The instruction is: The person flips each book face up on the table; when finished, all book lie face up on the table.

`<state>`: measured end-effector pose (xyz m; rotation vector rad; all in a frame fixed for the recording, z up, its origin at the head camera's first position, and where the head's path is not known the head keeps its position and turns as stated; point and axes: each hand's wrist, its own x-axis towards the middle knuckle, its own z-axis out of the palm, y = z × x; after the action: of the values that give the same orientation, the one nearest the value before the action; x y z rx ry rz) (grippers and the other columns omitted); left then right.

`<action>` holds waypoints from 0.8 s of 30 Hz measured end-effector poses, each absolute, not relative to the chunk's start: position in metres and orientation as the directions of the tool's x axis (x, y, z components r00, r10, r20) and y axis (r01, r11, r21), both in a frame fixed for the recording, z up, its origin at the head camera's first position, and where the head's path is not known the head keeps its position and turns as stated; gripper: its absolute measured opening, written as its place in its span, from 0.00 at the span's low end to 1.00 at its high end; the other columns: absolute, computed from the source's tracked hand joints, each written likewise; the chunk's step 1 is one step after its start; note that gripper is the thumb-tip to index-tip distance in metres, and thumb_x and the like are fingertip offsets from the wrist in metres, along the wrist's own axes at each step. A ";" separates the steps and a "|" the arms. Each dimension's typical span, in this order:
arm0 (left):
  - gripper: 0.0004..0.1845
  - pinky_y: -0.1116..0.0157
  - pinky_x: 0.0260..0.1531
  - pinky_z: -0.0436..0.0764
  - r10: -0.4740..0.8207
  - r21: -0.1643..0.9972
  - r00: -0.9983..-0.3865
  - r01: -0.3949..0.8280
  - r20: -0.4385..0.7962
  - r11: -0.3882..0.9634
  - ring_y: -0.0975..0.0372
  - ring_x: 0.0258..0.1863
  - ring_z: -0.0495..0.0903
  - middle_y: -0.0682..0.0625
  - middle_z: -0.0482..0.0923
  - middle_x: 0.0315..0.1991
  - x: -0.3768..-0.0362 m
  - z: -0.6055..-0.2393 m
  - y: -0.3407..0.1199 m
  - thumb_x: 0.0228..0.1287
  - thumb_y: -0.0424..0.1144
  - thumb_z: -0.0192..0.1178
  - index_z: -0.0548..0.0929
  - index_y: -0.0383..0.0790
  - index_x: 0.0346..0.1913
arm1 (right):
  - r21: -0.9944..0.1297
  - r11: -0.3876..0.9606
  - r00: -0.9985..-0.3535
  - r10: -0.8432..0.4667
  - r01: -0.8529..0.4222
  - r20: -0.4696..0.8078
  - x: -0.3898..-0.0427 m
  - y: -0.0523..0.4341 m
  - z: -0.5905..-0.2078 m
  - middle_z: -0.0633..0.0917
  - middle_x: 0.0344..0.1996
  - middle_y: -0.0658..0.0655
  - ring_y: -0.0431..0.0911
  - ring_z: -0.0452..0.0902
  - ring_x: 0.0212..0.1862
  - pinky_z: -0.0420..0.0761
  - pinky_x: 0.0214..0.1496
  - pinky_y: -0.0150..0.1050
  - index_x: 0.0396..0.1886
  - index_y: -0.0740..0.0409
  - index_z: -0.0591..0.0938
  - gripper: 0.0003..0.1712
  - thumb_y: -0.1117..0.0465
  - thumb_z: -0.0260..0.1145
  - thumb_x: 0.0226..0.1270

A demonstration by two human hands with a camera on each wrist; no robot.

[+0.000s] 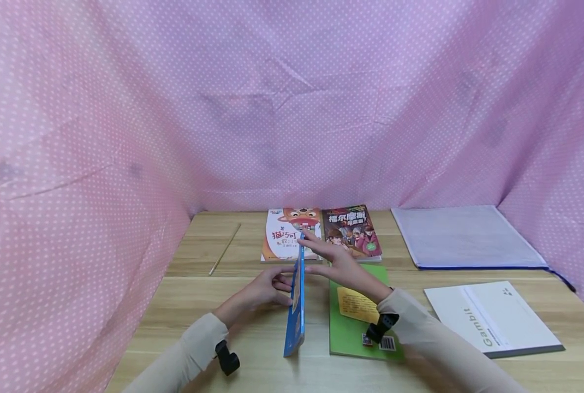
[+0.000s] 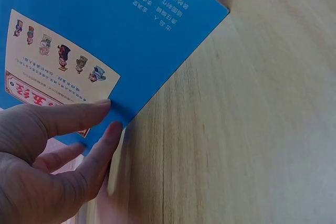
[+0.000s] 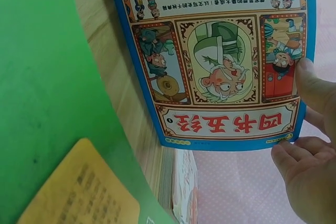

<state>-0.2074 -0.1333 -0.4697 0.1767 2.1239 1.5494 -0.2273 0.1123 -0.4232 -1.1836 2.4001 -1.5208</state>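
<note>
blue book (image 1: 296,305) upright between your hands, near the middle of the tabletop (image 1: 260,349) and towards its near edge; its back cover faces your left and its illustrated front faces your right. your right hand (image 1: 338,262) is grasping it by the corner at the far end, thumb on the front cover and other fingers reaching over the edge, a hold that probably steadies the end farthest from you. on the other side, the bent fingers of your left hand (image 1: 262,289) touch the back cover close to its edge; you can't tell from these views whether they pinch the book or only lean on it. with a hand on each face, the book likely can't topple either way, though whether its lower edge meets the tabletop is unclear. just to its right the green book (image 1: 341,338) lies back cover up, barcode towards the near edge, under your right forearm. at the far edge, the white book (image 1: 274,243) and the dark book (image 1: 351,229) lie side by side, covers up, perhaps so both titles stay readable. the thin stick (image 1: 225,249) lies by the left edge, the pale pouch (image 1: 469,240) flat near the far right corner, and the notepad (image 1: 498,322) angled towards the right edge.
</note>
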 end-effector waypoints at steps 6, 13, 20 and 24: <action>0.39 0.62 0.53 0.86 0.445 0.948 -0.848 -0.191 -0.290 0.255 0.58 0.50 0.83 0.40 0.77 0.56 -0.207 -0.466 -0.137 0.60 0.24 0.69 0.69 0.43 0.75 | -0.833 0.178 -0.715 -0.624 -0.523 0.315 -0.226 0.106 -0.422 0.55 0.82 0.47 0.48 0.50 0.82 0.68 0.76 0.49 0.76 0.51 0.70 0.37 0.63 0.69 0.69; 0.36 0.59 0.55 0.86 0.530 0.969 -0.817 -0.136 -0.228 0.206 0.57 0.51 0.85 0.38 0.77 0.58 -0.208 -0.454 -0.147 0.67 0.29 0.66 0.67 0.44 0.76 | -0.847 0.183 -0.728 -0.619 -0.499 0.295 -0.226 0.101 -0.425 0.57 0.81 0.48 0.50 0.53 0.81 0.70 0.75 0.49 0.77 0.51 0.68 0.38 0.61 0.70 0.69; 0.35 0.54 0.58 0.85 0.573 0.980 -0.799 -0.099 -0.181 0.172 0.55 0.55 0.83 0.36 0.74 0.63 -0.210 -0.438 -0.155 0.70 0.34 0.64 0.64 0.44 0.78 | -0.836 0.191 -0.725 -0.618 -0.514 0.304 -0.224 0.097 -0.427 0.59 0.81 0.55 0.53 0.59 0.79 0.71 0.74 0.47 0.79 0.52 0.64 0.42 0.61 0.70 0.69; 0.35 0.55 0.59 0.84 0.565 0.981 -0.807 -0.087 -0.171 0.172 0.55 0.57 0.82 0.35 0.73 0.65 -0.212 -0.431 -0.158 0.71 0.36 0.64 0.64 0.46 0.78 | -0.831 0.190 -0.720 -0.620 -0.523 0.311 -0.224 0.095 -0.428 0.61 0.80 0.59 0.56 0.66 0.75 0.73 0.73 0.51 0.80 0.54 0.61 0.44 0.61 0.70 0.69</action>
<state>-0.2121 -0.1580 -0.4314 0.4498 1.9455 1.6819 -0.2238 0.0946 -0.4281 -1.1319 2.3496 -1.5773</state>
